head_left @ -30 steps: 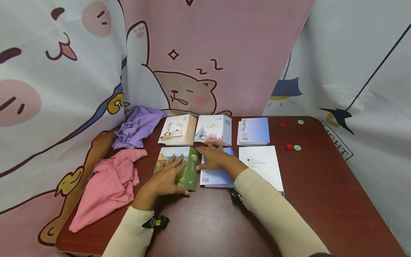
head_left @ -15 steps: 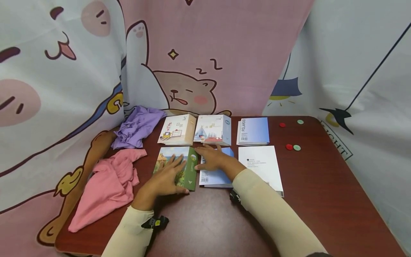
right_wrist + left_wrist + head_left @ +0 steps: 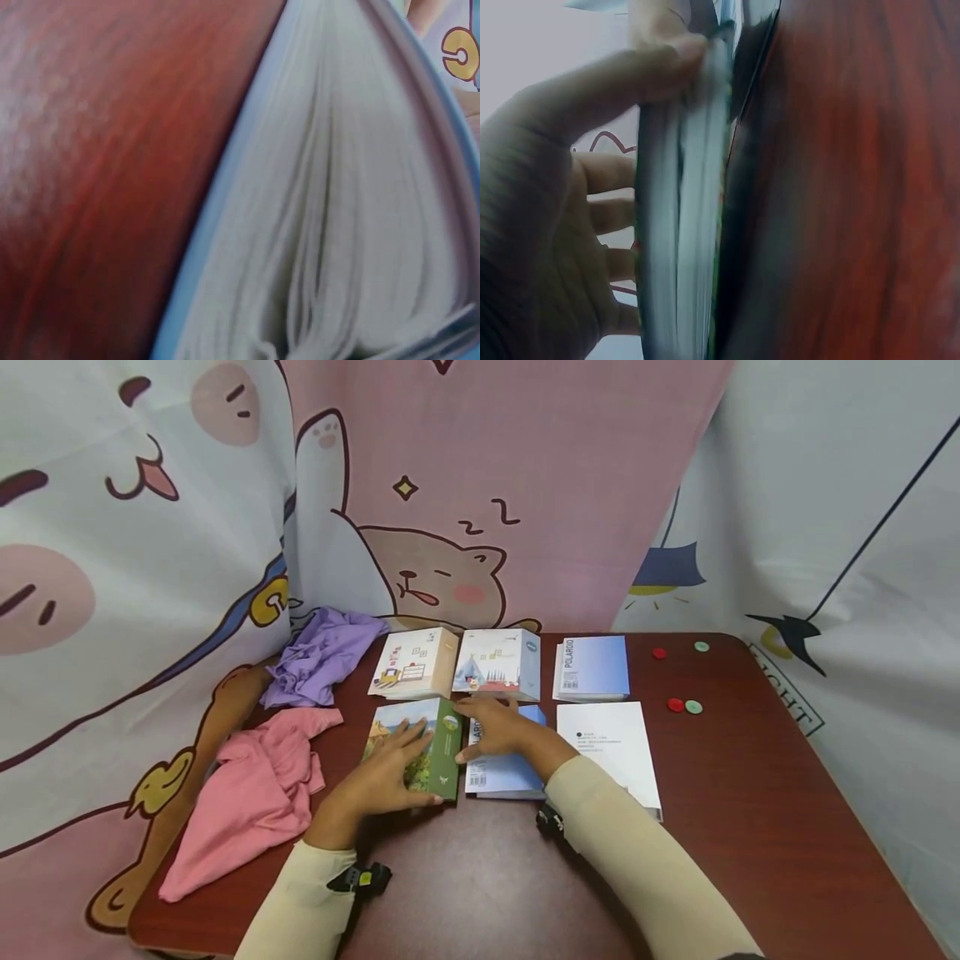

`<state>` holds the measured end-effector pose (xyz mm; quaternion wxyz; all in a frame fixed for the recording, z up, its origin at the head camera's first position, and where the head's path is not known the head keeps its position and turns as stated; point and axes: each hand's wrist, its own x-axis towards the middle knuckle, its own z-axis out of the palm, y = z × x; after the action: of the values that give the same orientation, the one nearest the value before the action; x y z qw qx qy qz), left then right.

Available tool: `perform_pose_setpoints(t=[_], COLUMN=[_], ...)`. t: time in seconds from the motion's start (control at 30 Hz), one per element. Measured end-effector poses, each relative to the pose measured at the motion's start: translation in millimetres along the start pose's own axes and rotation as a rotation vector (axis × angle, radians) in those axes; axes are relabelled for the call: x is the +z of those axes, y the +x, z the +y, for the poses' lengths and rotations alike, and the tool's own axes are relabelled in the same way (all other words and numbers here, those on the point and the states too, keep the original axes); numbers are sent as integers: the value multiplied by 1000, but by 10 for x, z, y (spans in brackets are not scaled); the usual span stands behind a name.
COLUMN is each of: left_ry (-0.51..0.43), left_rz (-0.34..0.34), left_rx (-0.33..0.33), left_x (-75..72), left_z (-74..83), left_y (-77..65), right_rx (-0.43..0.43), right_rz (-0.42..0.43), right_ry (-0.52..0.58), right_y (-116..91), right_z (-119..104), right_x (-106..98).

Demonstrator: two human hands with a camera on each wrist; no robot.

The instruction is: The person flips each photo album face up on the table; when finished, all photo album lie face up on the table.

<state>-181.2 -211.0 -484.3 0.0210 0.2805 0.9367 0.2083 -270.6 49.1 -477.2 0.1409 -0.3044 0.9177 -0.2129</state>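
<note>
My left hand (image 3: 378,777) lies with spread fingers over a photo album with a landscape cover and green spine (image 3: 448,747). Its thumb grips the near edge. In the left wrist view that thumb (image 3: 630,79) presses the end of the page stack (image 3: 682,225), and a dark gap shows between album and table. Bent fingers of my right hand (image 3: 495,725) hold the album's green spine from the right. Beneath the right hand lies a blue album marked POLAROID (image 3: 504,777), whose page edges (image 3: 330,165) fill the right wrist view.
Behind stand a cream album (image 3: 412,664), a white tent-picture album (image 3: 495,662) and another blue album (image 3: 596,664). A white album (image 3: 603,731) lies at right, partly under the right forearm. Left are a pink cloth (image 3: 262,785) and purple cloth (image 3: 326,656); red buttons (image 3: 676,704) and green ones lie right.
The green-spined album has tipped up slightly, its spine now showing wider and its near edge a little higher. Both hands stay at it, the right fingers bending more around the spine.
</note>
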Motion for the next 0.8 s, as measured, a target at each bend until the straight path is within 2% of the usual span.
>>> perform_pose_setpoints(t=[0.13,0.37,0.5,0.7,0.8], left_ry=[-87,-177,-263,-308,-396], left_rz=[52,115,154,230,266], left_rx=[40,92,116,170,193], left_x=[-14,-11,-32,-52,-60], left_z=[-28,-90,-94,-106,-97], left_y=[-21,-19,-22,-30,-28], right_rx=[-59,-140,-147,-138,-163], right_rz=[25,69,84,90,103], right_ry=[96,233,348,589,637], right_y=[-25,-73,-118,-205,-226], right_z=[5,-7,-25,-56,-68], right_x=[-38,-78,-56,-15,10])
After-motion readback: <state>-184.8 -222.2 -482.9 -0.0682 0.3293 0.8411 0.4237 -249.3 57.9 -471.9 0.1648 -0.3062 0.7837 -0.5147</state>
